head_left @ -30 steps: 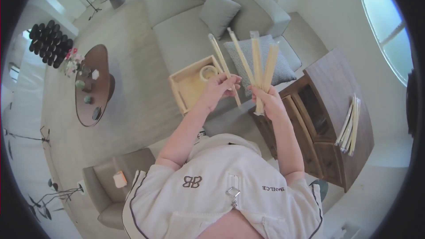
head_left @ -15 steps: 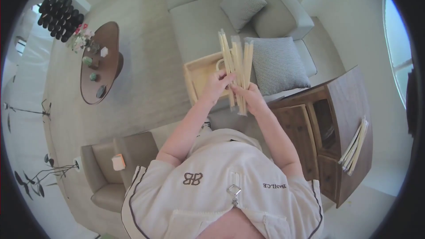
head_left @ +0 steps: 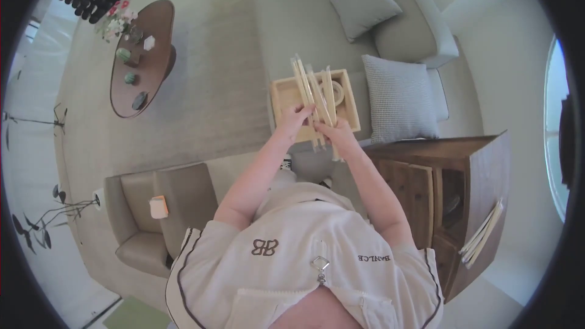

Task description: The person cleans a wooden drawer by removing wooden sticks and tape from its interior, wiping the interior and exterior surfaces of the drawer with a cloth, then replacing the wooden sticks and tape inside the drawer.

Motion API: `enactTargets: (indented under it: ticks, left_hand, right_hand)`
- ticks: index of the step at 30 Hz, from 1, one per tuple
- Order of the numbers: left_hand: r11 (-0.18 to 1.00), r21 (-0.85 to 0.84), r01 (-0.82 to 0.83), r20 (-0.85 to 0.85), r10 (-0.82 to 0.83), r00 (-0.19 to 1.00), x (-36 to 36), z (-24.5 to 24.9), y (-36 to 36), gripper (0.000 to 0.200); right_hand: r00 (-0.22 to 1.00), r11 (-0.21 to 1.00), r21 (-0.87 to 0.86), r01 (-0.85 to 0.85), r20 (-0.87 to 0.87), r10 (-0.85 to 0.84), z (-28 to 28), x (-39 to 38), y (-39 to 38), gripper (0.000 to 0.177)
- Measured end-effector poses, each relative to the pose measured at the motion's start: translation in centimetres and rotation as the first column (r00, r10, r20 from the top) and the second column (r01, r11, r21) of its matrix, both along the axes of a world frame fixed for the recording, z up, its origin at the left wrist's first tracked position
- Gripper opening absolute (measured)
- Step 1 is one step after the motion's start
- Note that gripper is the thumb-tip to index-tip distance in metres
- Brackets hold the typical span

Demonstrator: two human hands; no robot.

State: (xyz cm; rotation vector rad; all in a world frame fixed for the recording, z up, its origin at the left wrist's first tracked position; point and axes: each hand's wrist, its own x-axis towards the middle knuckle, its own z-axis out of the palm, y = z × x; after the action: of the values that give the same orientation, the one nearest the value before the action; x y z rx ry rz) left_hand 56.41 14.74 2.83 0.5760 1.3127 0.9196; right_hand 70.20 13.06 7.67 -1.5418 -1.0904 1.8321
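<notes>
Both hands hold several pairs of plastic-wrapped chopsticks, fanned out and pointing away from my body. My left hand is closed round the left-hand packets. My right hand grips the lower part of the others, its fingers wrapped round them. Just beyond and below the hands lies a light wooden tray. Inside it a pale ring like a roll of tape shows, partly hidden by the chopsticks. More wrapped chopsticks lie on top of the wooden cabinet to my right.
A grey sofa with a checked cushion and a plain cushion stands ahead. To the left are an oval coffee table and a brown armchair with an orange-and-white item on it.
My view has shifted, so the tray now appears more directly behind the chopsticks and the ring shows to their right. Both hands still hold the chopsticks, which lean more to the left.
</notes>
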Motion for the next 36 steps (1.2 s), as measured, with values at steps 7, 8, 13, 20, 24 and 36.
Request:
enactTargets:
  ticks: [7, 8, 13, 20, 24, 36]
  left_hand:
    - [0.955, -0.292, -0.058, -0.004, 0.060, 0.998, -1.1, -4.4, 1.1, 0.026]
    - [0.947, -0.318, -0.049, -0.001, 0.051, 0.999, -1.4, -4.6, 1.5, 0.027]
    - [0.932, -0.361, -0.034, -0.069, 0.010, 0.998, -3.7, -7.3, 3.7, 0.017]
    - [0.984, -0.150, -0.093, -0.447, 0.017, 0.895, -0.6, -6.9, -2.7, 0.033]
    - [0.978, -0.194, -0.075, -0.479, -0.028, 0.878, 5.4, -4.2, -7.7, 0.026]
    - [0.962, -0.268, -0.043, -0.390, -0.068, 0.918, 8.0, -5.7, -10.7, 0.023]
  right_hand:
    - [0.970, 0.968, -0.250, 0.009, 0.239, 0.052, -6.3, -2.9, 2.6, 0.020]
    - [0.974, 0.959, -0.281, 0.019, 0.220, 0.045, -6.9, -3.1, 3.0, 0.019]
    - [0.938, 0.918, -0.395, 0.011, 0.322, 0.127, -8.7, -5.9, 6.5, 0.029]
    - [0.818, 0.819, -0.564, -0.106, 0.419, 0.394, -11.4, -0.7, 5.3, 0.029]
    - [0.780, 0.796, -0.593, -0.122, 0.439, 0.446, -12.3, 5.7, 2.0, 0.029]
    - [0.705, 0.735, -0.628, -0.257, 0.398, 0.587, -14.6, 6.7, 0.1, 0.019]
